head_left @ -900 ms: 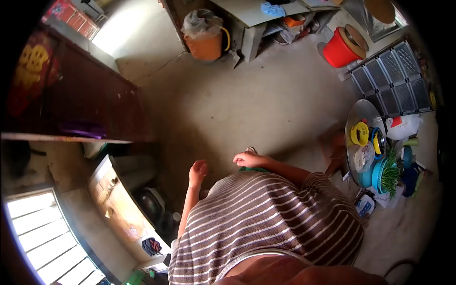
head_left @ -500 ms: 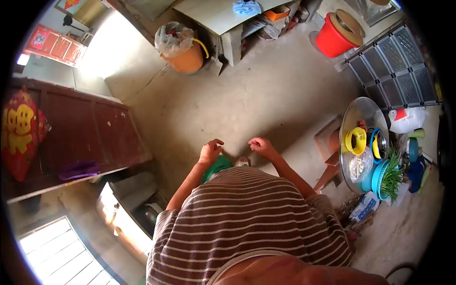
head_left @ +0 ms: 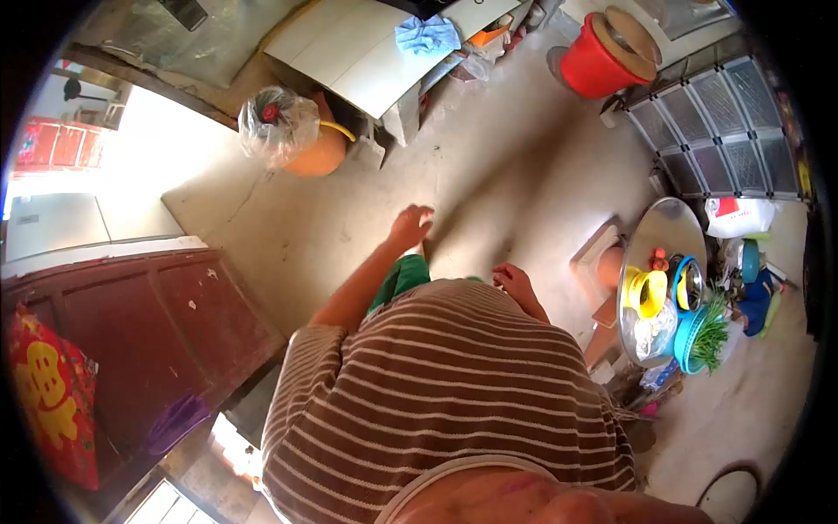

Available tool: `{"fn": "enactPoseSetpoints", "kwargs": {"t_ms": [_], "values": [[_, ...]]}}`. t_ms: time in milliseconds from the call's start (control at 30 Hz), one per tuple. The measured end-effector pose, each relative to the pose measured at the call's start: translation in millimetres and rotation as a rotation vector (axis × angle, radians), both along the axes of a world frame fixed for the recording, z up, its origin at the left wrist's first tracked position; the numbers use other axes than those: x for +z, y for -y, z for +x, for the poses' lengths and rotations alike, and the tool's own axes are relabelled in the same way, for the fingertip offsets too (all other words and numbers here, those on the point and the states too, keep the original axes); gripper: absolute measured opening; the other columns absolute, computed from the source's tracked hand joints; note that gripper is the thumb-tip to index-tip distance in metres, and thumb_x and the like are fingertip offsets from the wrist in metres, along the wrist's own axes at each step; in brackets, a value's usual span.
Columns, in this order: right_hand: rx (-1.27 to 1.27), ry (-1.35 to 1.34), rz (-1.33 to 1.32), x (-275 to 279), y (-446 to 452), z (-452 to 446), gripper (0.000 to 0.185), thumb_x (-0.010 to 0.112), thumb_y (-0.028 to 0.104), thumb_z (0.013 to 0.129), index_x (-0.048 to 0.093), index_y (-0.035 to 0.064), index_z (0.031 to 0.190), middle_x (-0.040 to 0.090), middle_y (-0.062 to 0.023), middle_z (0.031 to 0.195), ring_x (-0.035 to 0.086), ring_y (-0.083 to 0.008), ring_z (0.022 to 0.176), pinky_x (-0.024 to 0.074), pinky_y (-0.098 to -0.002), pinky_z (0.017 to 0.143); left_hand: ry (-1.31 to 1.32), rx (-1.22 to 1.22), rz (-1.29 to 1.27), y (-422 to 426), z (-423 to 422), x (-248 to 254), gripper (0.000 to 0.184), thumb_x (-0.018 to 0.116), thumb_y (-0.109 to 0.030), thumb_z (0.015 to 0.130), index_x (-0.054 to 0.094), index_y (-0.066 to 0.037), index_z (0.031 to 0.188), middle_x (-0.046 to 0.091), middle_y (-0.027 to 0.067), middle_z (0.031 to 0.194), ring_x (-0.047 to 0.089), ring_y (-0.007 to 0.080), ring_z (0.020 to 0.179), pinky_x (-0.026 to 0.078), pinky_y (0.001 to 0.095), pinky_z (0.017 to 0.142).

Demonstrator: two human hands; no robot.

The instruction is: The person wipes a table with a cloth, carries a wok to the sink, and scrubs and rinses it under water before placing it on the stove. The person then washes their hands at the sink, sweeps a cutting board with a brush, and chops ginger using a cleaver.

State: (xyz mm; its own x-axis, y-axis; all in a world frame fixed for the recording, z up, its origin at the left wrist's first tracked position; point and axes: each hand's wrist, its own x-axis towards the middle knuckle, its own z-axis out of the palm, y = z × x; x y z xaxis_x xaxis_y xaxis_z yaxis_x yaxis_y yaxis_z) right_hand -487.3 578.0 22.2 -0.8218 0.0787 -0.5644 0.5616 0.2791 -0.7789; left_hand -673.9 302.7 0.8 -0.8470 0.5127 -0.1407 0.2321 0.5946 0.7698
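My left hand [head_left: 412, 228] is stretched forward over the concrete floor, above my green shorts [head_left: 400, 284]. Its fingers are loosely bent and apart, with nothing in them. Close to the front of my brown striped shirt [head_left: 463, 367], my right hand [head_left: 517, 286] hangs lower and is partly hidden by the shirt. Its fingers are loosely bent too, and I see nothing in them. Neither hand touches an object.
Ahead stands a table [head_left: 340, 52] with a blue cloth [head_left: 428, 35]; an orange bucket [head_left: 316, 155] lined with plastic is beside it. A red bucket [head_left: 594, 65] is at the back right. A round table [head_left: 650, 223] holds bowls and greens [head_left: 709, 336]. A dark red door [head_left: 148, 341] is left.
My view has turned and moved forward, so the table and orange bucket are nearer. My left hand has swung forward and my right hand has drawn back toward my body.
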Motion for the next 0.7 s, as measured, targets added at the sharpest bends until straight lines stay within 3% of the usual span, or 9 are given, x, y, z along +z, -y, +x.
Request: {"fn": "enactPoseSetpoints", "kwargs": {"t_ms": [67,100,200,367,467,533,600,633,700], "values": [[0.0,-0.074,-0.043,3,-6,-29,0.022,0.054,0.01,0.087,0.059,-0.001,0.106,0.064,-0.0081,0.083,0.061,-0.0144,0.074,0.0499,-0.0279,0.071,-0.004,-0.029,-0.057,-10,-53,4,0.033,0.064,-0.022,0.078,0.061,-0.014,0.11,0.059,0.0161,0.104,0.056,0.0349,0.099,0.045,0.0445,0.087],[0.025,-0.098,-0.032,1,-9,-42,0.022,0.054,0.012,0.088,0.06,-0.0004,0.106,0.064,-0.0079,0.083,0.061,-0.0137,0.074,0.0496,-0.0273,0.071,-0.131,-0.013,-0.045,-15,-71,-3,0.031,0.064,-0.018,0.079,0.061,-0.012,0.109,0.061,0.0146,0.099,0.058,0.0321,0.096,0.047,0.0407,0.085],[-0.012,-0.056,-0.123,-7,-10,-87,0.023,0.054,0.013,0.089,0.06,0.0005,0.107,0.064,-0.0076,0.083,0.061,-0.0134,0.073,0.0496,-0.027,0.071,-0.052,0.056,-0.071,-29,-125,22,0.03,0.064,-0.019,0.079,0.061,-0.011,0.108,0.058,0.0151,0.111,0.053,0.0338,0.106,0.043,0.0428,0.09],[0.133,-0.075,-0.097,-35,-48,-168,0.023,0.055,0.014,0.091,0.059,0.004,0.111,0.064,-0.0044,0.086,0.061,-0.0107,0.075,0.0486,-0.0249,0.065,-0.031,0.07,-0.077,-58,-205,10,0.029,0.065,-0.018,0.079,0.062,-0.012,0.107,0.057,0.0156,0.113,0.051,0.0343,0.11,0.041,0.0433,0.094],[0.167,-0.063,-0.076,-17,-71,-252,0.023,0.056,0.017,0.091,0.06,0.0034,0.109,0.065,-0.0048,0.088,0.062,-0.0126,0.076,0.0497,-0.0269,0.068,-0.068,0.155,-0.116,-75,-236,14,0.031,0.065,-0.018,0.079,0.06,-0.013,0.109,0.055,0.0152,0.116,0.05,0.0338,0.112,0.039,0.0433,0.096],[0.247,-0.259,0.118,-21,-81,-304,0.023,0.058,0.017,0.089,0.061,0.0034,0.108,0.065,-0.0062,0.092,0.062,-0.0147,0.08,0.0499,-0.0281,0.072,-0.073,0.219,-0.181,-79,-254,12,0.038,0.066,-0.019,0.078,0.056,-0.013,0.115,0.052,0.0142,0.122,0.048,0.0329,0.115,0.038,0.0441,0.098],[0.286,-0.426,0.067,-18,-84,-362,0.023,0.059,0.017,0.088,0.061,0.0049,0.108,0.064,-0.0077,0.096,0.062,-0.0166,0.086,0.0498,-0.0294,0.076,-0.059,0.213,-0.2,-84,-277,10,0.045,0.065,-0.019,0.078,0.052,-0.013,0.121,0.047,0.0141,0.127,0.042,0.0342,0.121,0.036,0.0456,0.101],[0.276,-0.388,0.05,-21,-86,-391,0.024,0.062,0.016,0.087,0.062,0.0071,0.109,0.063,-0.0091,0.099,0.061,-0.0183,0.089,0.0495,-0.0303,0.079,-0.076,0.229,-0.235,-92,-287,13,0.046,0.065,-0.019,0.078,0.051,-0.013,0.122,0.046,0.0144,0.128,0.04,0.0352,0.123,0.035,0.0459,0.102],[0.376,-0.535,0.169,-21,-83,-456,0.028,0.063,0.015,0.085,0.06,0.0072,0.111,0.06,-0.0117,0.106,0.059,-0.0222,0.095,0.0489,-0.0327,0.082,-0.09,0.277,-0.258,-103,-315,28,0.05,0.064,-0.019,0.08,0.048,-0.013,0.126,0.042,0.0141,0.133,0.031,0.0372,0.129,0.032,0.0464,0.106]]}}
